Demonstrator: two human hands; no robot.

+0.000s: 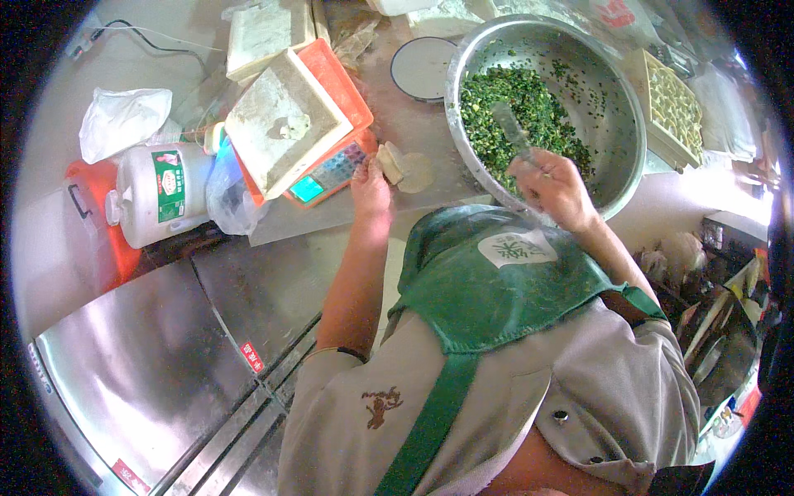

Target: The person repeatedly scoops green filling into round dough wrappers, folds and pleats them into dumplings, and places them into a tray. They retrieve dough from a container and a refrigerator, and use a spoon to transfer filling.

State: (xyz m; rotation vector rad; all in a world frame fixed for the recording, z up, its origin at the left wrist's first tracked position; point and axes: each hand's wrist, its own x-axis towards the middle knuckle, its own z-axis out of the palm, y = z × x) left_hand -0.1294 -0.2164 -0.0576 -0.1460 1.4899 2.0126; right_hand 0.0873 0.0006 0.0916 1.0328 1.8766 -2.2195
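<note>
My left hand (372, 189) is at the front of the worktop, its fingers curled around a pale dough wrapper (389, 163); part of the grip is hidden. Just right of it, a flat round of dough (415, 173) lies on the table. My right hand (554, 188) grips a flat metal spatula (510, 126), its blade over a chopped green filling (508, 93). That filling sits in a large steel bowl (636, 149), mostly heaped on the left side, with bits stuck to the inner wall.
An orange digital scale (338, 167) carries a white tray (291, 118) left of my left hand. Behind the bowl's left rim is a round white plate (423, 68). A tray of dumplings (673, 111) stands right. A plastic jug (164, 192) is at far left.
</note>
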